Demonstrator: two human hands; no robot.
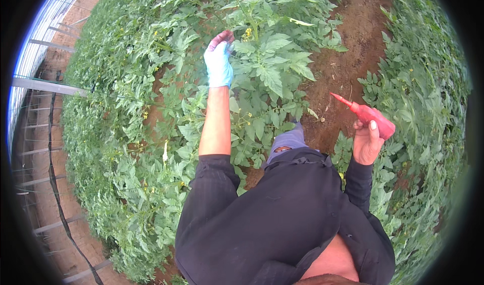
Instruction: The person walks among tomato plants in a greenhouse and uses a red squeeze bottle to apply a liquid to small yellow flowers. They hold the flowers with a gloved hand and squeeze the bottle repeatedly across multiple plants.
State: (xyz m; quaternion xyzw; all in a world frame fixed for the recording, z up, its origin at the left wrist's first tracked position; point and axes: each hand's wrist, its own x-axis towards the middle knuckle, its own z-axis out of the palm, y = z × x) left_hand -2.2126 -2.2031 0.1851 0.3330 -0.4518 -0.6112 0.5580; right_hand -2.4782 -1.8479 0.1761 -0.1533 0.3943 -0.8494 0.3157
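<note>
My left hand (219,63) reaches out among tomato plants, in a light blue glove with dark purplish stains at the fingers. Its fingers are bent together beside a yellow flower cluster (247,34) on a tomato plant (270,60). Whether anything is pinched between the fingertips cannot be made out. In my bare right hand (367,143) is a red squeeze bottle (374,119) with a long tapered nozzle (341,99). The bottle is tilted, its nozzle pointing up and to the left over the soil path.
Dense tomato rows (124,96) fill the left side, with another row (419,96) at right. Between them runs a bare soil path (355,31). Thin green strings (159,105) cross the plants. A grey beam (49,85) and a black hose (56,194) lie far left.
</note>
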